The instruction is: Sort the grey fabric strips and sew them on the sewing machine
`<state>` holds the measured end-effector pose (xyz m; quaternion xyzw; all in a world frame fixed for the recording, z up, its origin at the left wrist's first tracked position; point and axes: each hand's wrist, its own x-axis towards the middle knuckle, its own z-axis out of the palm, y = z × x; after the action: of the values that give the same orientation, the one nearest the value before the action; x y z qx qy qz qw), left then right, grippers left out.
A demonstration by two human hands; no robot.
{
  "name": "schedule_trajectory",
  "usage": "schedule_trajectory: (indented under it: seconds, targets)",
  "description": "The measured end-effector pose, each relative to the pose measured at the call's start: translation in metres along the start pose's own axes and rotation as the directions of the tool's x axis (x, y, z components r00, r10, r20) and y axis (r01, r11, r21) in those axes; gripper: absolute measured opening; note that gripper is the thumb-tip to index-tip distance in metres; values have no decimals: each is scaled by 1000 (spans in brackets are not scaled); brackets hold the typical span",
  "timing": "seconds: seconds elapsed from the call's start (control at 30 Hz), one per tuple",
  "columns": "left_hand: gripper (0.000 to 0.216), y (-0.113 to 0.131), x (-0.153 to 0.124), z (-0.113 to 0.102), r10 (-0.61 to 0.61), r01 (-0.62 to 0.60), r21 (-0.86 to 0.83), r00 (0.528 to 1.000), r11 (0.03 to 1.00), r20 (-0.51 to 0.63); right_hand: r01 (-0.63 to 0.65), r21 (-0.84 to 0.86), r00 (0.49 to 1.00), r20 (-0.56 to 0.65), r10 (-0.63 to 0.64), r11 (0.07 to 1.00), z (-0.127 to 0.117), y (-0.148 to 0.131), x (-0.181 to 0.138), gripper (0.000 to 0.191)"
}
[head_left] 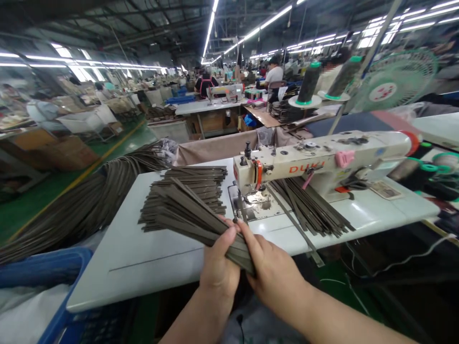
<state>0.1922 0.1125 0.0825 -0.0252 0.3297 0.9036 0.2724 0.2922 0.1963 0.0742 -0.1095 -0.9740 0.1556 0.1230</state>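
Note:
Both hands grip one bundle of dark grey-brown fabric strips (pixel 193 210) above the front edge of the sewing table. My left hand (pixel 220 263) is wrapped round it from the left, thumb on top. Closed on the bundle's near end, my right hand (pixel 267 263) presses from the right. The strips fan out toward the far left, over another pile of strips (pixel 211 179) lying on the table. Just beyond my hands stands a sewing machine (pixel 304 165), its needle area right above the metal plate. More loose strips (pixel 311 210) lie under the machine's arm.
A long heap of strips (pixel 82 200) hangs left of the white table (pixel 143 277). A blue crate (pixel 81 260) holds white material at lower left. Thread cones (pixel 309 83) and a green fan (pixel 390 86) stand behind the machine. Other people work farther back.

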Motion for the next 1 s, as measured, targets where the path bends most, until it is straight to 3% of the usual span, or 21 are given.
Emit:
schedule_trajectory:
  seconds: [0.13,0.3,0.4,0.5,0.67,0.8,1.0]
  targets:
    - [32,-31,-20,13,-161,167,-25,973,986,165,19,-3,992,-129,-19,1000,-10,41,-38,109]
    - [33,-63,-38,20,-415,444,1,836,896,359,-103,35,993,-47,105,994,-23,92,-107,111]
    - [39,-80,-39,29,-490,512,30,802,858,341,-253,108,968,32,251,961,-27,111,-143,113]
    - [46,-105,-36,39,-557,564,47,793,824,248,-375,204,927,82,366,904,-32,112,-160,112]
    - [60,-152,-20,54,-535,532,59,842,844,65,-479,359,873,102,476,801,-35,103,-147,110]
    - [69,-172,3,67,-495,487,95,865,868,87,-449,400,875,17,483,799,-37,108,-127,109]
    - [74,-180,43,87,-379,361,132,912,923,159,-418,399,888,-12,461,816,-48,124,-83,108]
